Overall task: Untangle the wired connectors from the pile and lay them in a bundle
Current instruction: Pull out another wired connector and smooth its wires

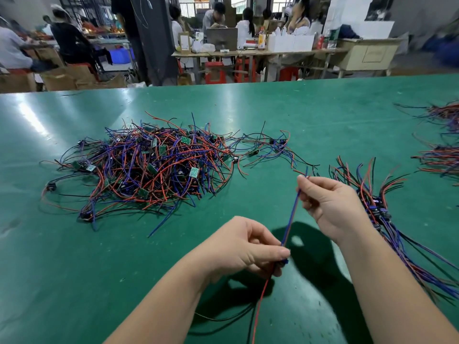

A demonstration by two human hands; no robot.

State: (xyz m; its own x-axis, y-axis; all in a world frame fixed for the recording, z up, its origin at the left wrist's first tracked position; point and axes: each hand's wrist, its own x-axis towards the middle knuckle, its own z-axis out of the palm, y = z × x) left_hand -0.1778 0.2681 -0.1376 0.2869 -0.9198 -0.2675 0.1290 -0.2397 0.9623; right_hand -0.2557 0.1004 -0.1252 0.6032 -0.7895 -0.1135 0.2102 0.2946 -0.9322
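Wire (291, 219) is stretched above the table (273, 108), left hand (238, 247) pinching its low end, right hand (332, 204) pinching its top. A small bundle (380, 209) lies beside the right hand. The big pile (149, 170) looks tangled; most work remains.

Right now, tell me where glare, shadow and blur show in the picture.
Head view: glare streaks the table at far left; left hand and right hand, pinching wires, cast dark shadows below; the right edge is smeared, blurring the far bundles; the pile is sharp.
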